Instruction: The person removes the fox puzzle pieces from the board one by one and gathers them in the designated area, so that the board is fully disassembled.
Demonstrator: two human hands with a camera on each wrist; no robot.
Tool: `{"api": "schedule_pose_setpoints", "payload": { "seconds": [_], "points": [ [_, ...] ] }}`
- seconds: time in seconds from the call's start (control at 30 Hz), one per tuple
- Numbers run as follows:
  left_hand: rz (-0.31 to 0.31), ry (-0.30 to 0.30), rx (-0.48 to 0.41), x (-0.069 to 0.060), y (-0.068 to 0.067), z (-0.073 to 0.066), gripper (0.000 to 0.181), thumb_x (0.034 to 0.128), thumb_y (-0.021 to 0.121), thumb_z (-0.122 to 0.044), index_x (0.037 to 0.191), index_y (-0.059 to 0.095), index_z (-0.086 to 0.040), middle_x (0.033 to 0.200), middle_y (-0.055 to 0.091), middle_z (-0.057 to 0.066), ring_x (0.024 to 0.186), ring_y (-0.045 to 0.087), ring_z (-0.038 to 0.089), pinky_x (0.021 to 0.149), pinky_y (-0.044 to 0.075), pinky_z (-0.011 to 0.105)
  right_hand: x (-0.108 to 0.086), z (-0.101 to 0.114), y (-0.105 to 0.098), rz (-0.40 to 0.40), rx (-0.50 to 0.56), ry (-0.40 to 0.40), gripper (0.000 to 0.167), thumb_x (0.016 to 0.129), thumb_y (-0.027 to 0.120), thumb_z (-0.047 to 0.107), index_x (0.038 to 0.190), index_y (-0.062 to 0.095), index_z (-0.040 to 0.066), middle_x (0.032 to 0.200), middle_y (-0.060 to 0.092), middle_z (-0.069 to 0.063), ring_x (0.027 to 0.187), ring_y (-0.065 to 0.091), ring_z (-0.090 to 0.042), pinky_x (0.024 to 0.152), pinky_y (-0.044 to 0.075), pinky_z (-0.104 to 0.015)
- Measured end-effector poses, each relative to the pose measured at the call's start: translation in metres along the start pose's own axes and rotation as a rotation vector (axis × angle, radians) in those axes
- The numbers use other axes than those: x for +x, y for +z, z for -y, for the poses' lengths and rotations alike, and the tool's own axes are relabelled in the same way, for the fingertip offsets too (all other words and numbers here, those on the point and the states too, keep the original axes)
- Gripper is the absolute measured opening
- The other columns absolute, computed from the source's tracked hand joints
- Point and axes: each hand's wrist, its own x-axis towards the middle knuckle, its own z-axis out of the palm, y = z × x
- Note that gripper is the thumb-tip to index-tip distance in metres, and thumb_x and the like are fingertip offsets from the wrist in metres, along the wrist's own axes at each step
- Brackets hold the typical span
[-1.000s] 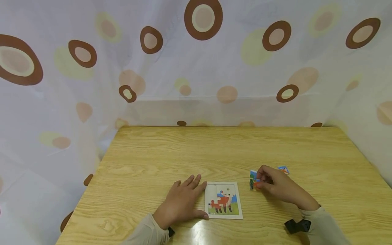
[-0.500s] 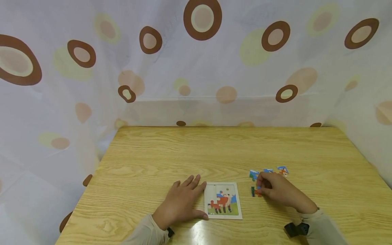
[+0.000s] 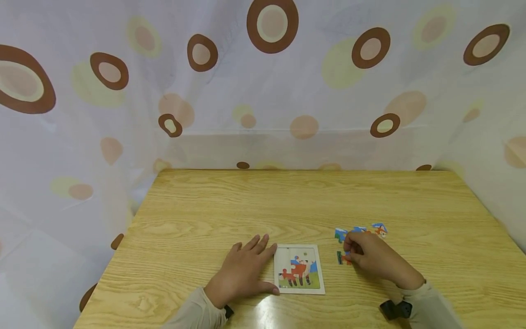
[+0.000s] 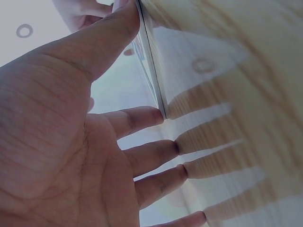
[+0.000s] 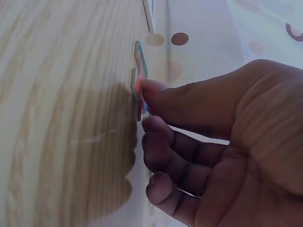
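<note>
My left hand (image 3: 243, 273) lies spread on the table, its thumb and index fingertip touching the left edge of a white puzzle frame (image 3: 322, 278). Inside the frame, joined pieces show part of a red and white animal on grass; the left and upper parts are pale backing. To the right, my right hand (image 3: 380, 256) pinches a red and green jigsaw piece (image 3: 340, 258) low over the table. In the right wrist view, the thumb presses the face of this jigsaw piece (image 5: 139, 82), which stands close to the wood; the other fingers are curled.
Behind the right hand lie a blue and green jigsaw piece (image 3: 340, 235), a partly covered blue one (image 3: 360, 229) and one with an orange animal's face (image 3: 380, 230). A spotted curtain (image 3: 279, 141) hangs along the far edge of the wooden table (image 3: 246, 196).
My right hand has drawn the red and green piece toward the near side, apart from the blue and green one. More loose pieces now show behind it. The left hand stays at the frame.
</note>
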Motion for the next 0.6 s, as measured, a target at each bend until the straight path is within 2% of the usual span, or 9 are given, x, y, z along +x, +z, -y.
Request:
{"api": "schedule_pose_setpoints", "payload": {
  "seconds": [0.2,0.43,0.6],
  "points": [
    [0.001,-0.003,0.005,0.0,-0.001,0.001,0.102,0.0783,0.074,-0.072,0.158,0.045,-0.017,0.164,0.037,0.012,0.15,0.037,0.032,0.109,0.039,0.062,0.002,0.012,-0.002,-0.026,-0.053,-0.023,0.017,0.091,0.076,0.002,0.09,0.062,0.011,0.08,0.059,0.008,0.069,0.053,-0.004,0.061,0.048,-0.027],
    [-0.006,-0.002,0.019,0.0,0.001,0.001,0.102,0.0785,0.074,-0.073,0.158,0.045,-0.017,0.164,0.037,0.012,0.149,0.037,0.032,0.109,0.039,0.061,0.01,0.024,-0.001,-0.047,-0.072,-0.043,0.018,0.094,0.074,0.003,0.089,0.061,0.015,0.077,0.057,0.011,0.065,0.053,-0.002,0.059,0.047,-0.026],
    [0.006,-0.006,0.007,0.001,0.001,0.0,0.102,0.0787,0.074,-0.072,0.159,0.044,-0.017,0.164,0.037,0.012,0.15,0.036,0.032,0.11,0.038,0.061,0.017,0.033,0.001,-0.044,-0.063,-0.05,0.015,0.096,0.072,0.005,0.09,0.062,0.014,0.079,0.058,0.01,0.066,0.052,-0.003,0.058,0.046,-0.027]
  ]
}}
